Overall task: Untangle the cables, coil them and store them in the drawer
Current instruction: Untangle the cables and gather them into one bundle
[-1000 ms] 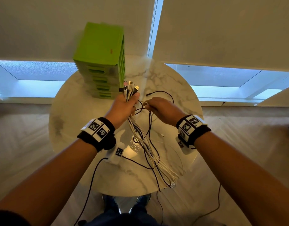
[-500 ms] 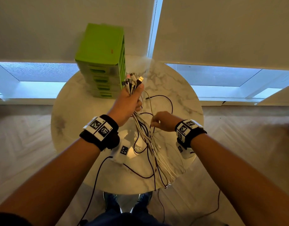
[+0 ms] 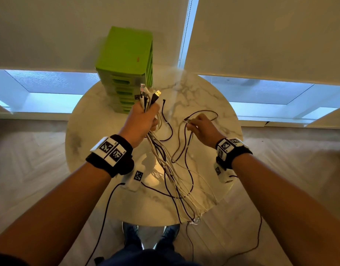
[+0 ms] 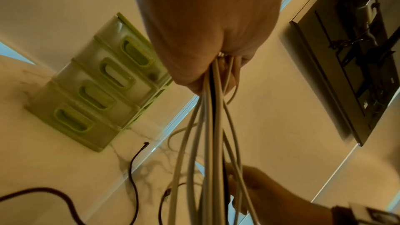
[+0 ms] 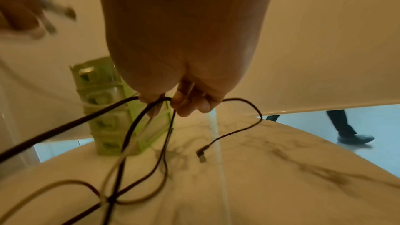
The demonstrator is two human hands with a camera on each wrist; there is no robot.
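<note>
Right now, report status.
Left hand grips cable bundle. Right hand pinches black cable, not free yet. Green drawers shut.

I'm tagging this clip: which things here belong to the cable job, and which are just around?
Job:
- cable bundle, gripped by left hand
- black cable, pinched by right hand
- green drawer unit

Around:
- marble table
- window blinds
</note>
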